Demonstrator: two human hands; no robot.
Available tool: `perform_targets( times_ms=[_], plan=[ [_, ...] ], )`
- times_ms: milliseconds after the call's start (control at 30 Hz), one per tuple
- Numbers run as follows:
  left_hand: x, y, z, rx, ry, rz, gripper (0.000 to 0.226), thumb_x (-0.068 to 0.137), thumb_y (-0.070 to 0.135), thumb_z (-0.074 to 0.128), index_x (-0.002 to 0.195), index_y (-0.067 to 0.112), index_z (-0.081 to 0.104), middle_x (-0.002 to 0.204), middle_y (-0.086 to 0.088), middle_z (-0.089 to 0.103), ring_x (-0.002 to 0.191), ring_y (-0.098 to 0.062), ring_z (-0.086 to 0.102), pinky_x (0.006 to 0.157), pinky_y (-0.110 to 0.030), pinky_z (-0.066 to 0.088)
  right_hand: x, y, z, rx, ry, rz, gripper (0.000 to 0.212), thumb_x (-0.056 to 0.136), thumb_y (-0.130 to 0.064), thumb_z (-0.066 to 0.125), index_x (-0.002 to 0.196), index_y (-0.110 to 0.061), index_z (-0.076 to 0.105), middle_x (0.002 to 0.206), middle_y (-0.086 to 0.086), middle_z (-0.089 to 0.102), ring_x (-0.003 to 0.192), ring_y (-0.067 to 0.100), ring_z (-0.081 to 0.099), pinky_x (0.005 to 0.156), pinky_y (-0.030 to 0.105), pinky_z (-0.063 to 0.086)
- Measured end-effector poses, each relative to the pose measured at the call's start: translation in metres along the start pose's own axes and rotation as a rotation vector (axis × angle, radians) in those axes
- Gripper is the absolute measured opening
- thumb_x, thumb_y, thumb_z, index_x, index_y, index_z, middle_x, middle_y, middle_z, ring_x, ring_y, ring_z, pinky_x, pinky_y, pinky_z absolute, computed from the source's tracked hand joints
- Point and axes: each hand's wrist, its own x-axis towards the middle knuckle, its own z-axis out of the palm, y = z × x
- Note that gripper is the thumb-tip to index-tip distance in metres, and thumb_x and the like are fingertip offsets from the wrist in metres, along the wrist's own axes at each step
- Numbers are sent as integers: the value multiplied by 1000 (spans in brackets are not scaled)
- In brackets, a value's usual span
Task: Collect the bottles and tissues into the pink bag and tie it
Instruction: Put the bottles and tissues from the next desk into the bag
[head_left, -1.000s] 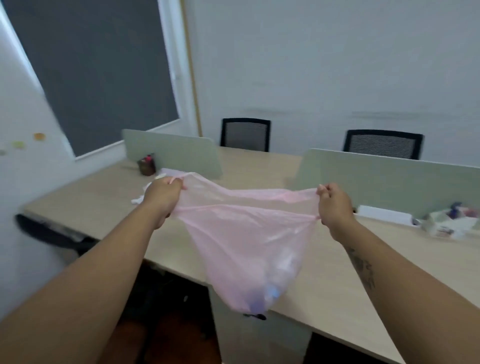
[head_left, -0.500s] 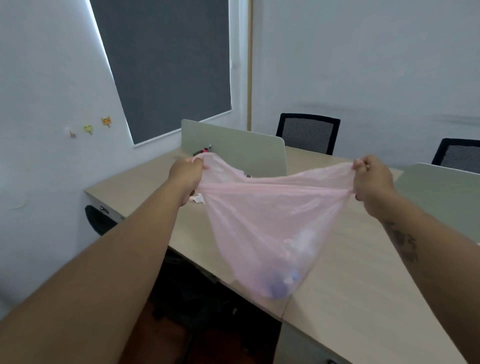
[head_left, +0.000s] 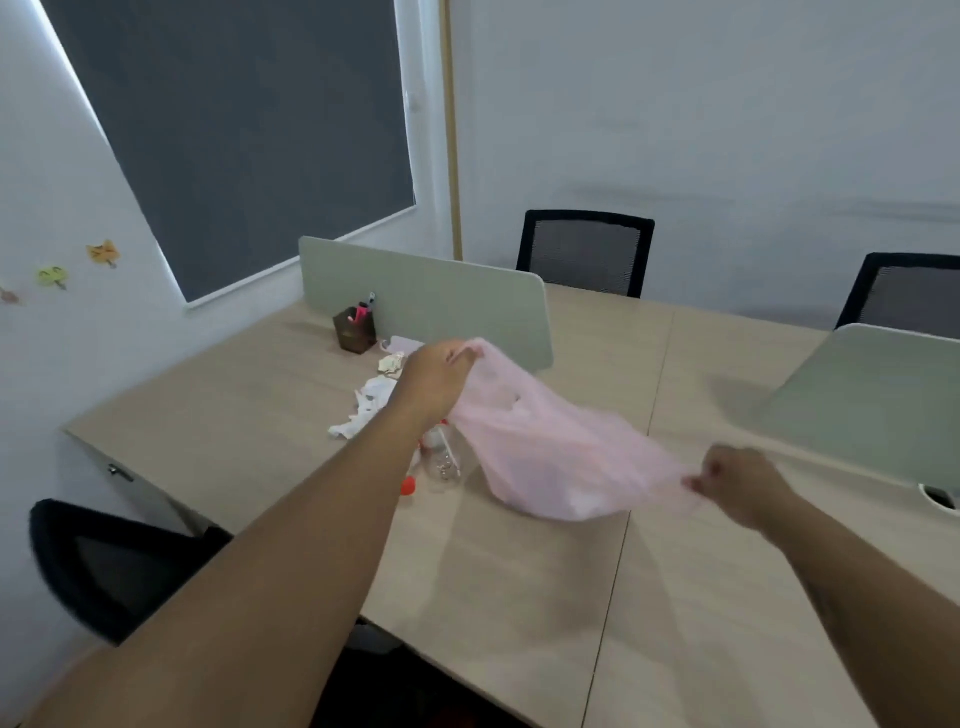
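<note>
The pink bag (head_left: 561, 457) is stretched between both hands, and its bottom rests on the wooden desk (head_left: 519, 582). My left hand (head_left: 434, 382) grips the bag's far left edge, raised over the desk. My right hand (head_left: 743, 491) grips the near right edge, lower down. A pale shape shows through the bag's bottom. A clear plastic bottle (head_left: 441, 457) with a red cap lies on the desk just left of the bag, partly behind my left arm. White crumpled tissues (head_left: 366, 410) and a smaller wad (head_left: 390, 364) lie beyond it.
A brown pen holder (head_left: 355, 332) stands by a green desk divider (head_left: 426, 299). A second divider (head_left: 872, 405) stands at the right, with a cable hole (head_left: 937, 496) beside it. Black chairs stand at the near left (head_left: 98, 566) and behind the desk (head_left: 584, 252).
The bag has been lowered onto the desk and its bottom now rests there. My right hand has dropped lower. The view has tilted down, so the bottle and tissues on the desk now show.
</note>
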Motion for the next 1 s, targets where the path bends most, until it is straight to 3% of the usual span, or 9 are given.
perform_targets(
  times_ms=[67, 133, 267, 333, 500, 633, 767, 867, 1000],
  plan=[
    [7, -17, 17, 50, -29, -2, 40, 101, 42, 49, 72, 15, 57, 66, 3, 50, 67, -20, 48, 63, -34, 36, 3, -8, 16, -89, -185, 87, 43, 76, -50, 75, 97, -19, 53, 124, 17, 49, 105, 36, 53, 83, 35, 46],
    [13, -25, 26, 52, -22, 10, 46, 100, 43, 49, 63, 19, 39, 60, 6, 37, 59, -18, 39, 59, -33, 30, 9, -28, 29, -58, -199, 34, 80, 69, -60, 77, 132, -22, 44, 139, 13, 36, 126, 38, 41, 101, 43, 39],
    [36, -32, 33, 22, -24, -37, 44, 95, 50, 50, 69, 15, 46, 63, 3, 44, 62, -21, 44, 61, -33, 34, 19, -86, 65, 46, -273, -91, 111, 60, -67, 78, 149, -30, 22, 146, 4, 28, 135, 33, 27, 106, 46, 34],
    [48, -38, 33, 2, -45, -44, 35, 92, 50, 56, 81, 18, 63, 72, 4, 59, 70, -20, 54, 66, -32, 41, 24, -105, 89, 6, -259, -119, 103, 63, -66, 76, 145, -30, 28, 139, 3, 33, 131, 31, 33, 101, 42, 38],
    [70, -78, 25, 24, -167, -23, 30, 84, 42, 73, 111, 31, 67, 104, 10, 65, 96, -13, 60, 83, -30, 48, 53, -118, 121, -96, -128, -183, 10, 97, -22, 45, 91, -14, 48, 93, 8, 51, 97, 34, 61, 73, 32, 48],
    [76, -122, 12, 159, -311, -68, 47, 76, 38, 82, 118, 31, 62, 104, 6, 61, 96, -16, 58, 85, -33, 50, 83, -109, 108, -48, 22, -79, 16, 98, -13, 38, 83, -16, 45, 93, 16, 63, 80, 33, 60, 66, 31, 43],
    [84, -139, 8, 58, -476, -389, 14, 95, 19, 57, 103, 15, 67, 99, -8, 65, 87, -27, 63, 69, -36, 57, 108, -117, 91, 98, 111, 17, 18, 95, -4, 34, 95, -6, 52, 89, 19, 59, 77, 35, 59, 68, 39, 50],
    [116, -125, 24, -273, -345, -625, 21, 93, 1, 40, 103, 3, 58, 86, -18, 58, 69, -29, 60, 55, -33, 55, 121, -129, 70, 167, 217, 64, 18, 93, -4, 33, 96, -11, 49, 97, 21, 57, 81, 33, 53, 69, 35, 43],
    [176, -78, 57, -335, -189, -522, 37, 92, 4, 44, 125, 1, 59, 110, -20, 65, 90, -30, 63, 79, -43, 55, 137, -134, 25, 166, 400, 95, 16, 94, -7, 36, 98, -7, 52, 111, 28, 59, 93, 38, 54, 75, 36, 38]
  ],
)
